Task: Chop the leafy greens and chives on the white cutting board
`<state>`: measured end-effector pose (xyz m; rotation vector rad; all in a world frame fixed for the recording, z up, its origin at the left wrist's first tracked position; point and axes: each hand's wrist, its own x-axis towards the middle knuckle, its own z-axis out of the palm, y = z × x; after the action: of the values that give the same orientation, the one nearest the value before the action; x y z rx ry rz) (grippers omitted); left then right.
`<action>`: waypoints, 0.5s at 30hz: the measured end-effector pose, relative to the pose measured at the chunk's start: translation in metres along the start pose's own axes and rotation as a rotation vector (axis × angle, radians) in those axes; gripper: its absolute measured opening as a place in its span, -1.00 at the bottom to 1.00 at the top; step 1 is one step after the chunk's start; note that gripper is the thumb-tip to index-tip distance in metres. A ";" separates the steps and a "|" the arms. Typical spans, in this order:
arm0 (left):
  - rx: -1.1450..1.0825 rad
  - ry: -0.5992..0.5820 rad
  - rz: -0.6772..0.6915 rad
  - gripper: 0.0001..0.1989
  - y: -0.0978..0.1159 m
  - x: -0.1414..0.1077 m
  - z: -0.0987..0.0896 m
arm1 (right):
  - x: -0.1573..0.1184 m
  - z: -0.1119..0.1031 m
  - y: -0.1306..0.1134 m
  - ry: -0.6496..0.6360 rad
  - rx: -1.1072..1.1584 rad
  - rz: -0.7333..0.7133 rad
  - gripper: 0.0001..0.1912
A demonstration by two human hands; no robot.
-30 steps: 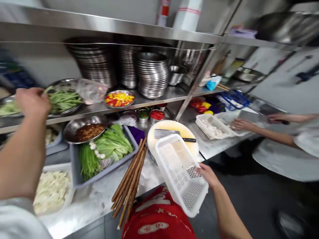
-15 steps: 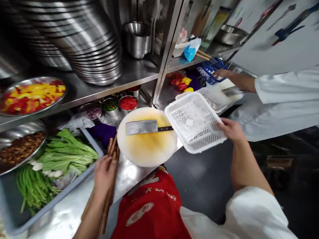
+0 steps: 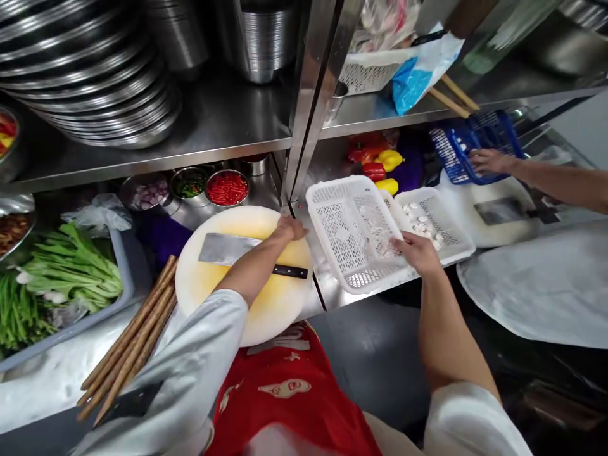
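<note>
My right hand (image 3: 420, 252) grips the near right rim of a white perforated plastic basket (image 3: 354, 253), holding it tilted with small wet scraps inside. My left hand (image 3: 291, 228) is at the far right rim of a round white cutting board (image 3: 270, 313), closed on the edge, its fingertips mostly hidden. On the board's yellow-stained middle lies a cleaver (image 3: 225, 248) with a black handle, partly covered by my left forearm. Several long brown sticks or roots (image 3: 135, 335) lie on the counter left of the board.
Behind the board stand bowls of red chillies (image 3: 227, 188), green peppers (image 3: 187, 183) and shallots (image 3: 149, 193). Leafy greens (image 3: 78, 263) fill a grey tub. A basket of mushrooms (image 3: 444, 221) sits right; a co-worker's hand (image 3: 489, 162) reaches into a blue basket (image 3: 453, 152). A steel shelf (image 3: 228, 155) overhangs.
My left hand has left the brown sticks and come across to the board's far right rim. The board and cleaver sit further left of the white basket. My right hand keeps the basket.
</note>
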<state>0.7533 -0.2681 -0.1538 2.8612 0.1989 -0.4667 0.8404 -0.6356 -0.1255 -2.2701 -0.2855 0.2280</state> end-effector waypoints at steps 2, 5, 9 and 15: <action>0.057 -0.067 -0.032 -0.52 0.009 0.007 0.010 | -0.006 -0.010 0.007 0.035 0.012 0.025 -0.54; 0.129 -0.101 -0.008 -0.58 0.016 -0.003 0.019 | -0.008 -0.017 0.003 -0.004 0.023 0.040 -0.54; 0.183 -0.120 0.075 -0.63 0.027 -0.025 0.024 | 0.011 -0.012 -0.018 -0.094 -0.038 0.029 -0.53; 0.133 -0.126 0.216 -0.73 0.053 -0.073 0.030 | 0.060 0.014 -0.024 -0.254 -0.124 -0.013 -0.65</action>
<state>0.6849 -0.3340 -0.1459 2.9226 -0.1680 -0.6347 0.8906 -0.5933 -0.1209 -2.3615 -0.4575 0.5057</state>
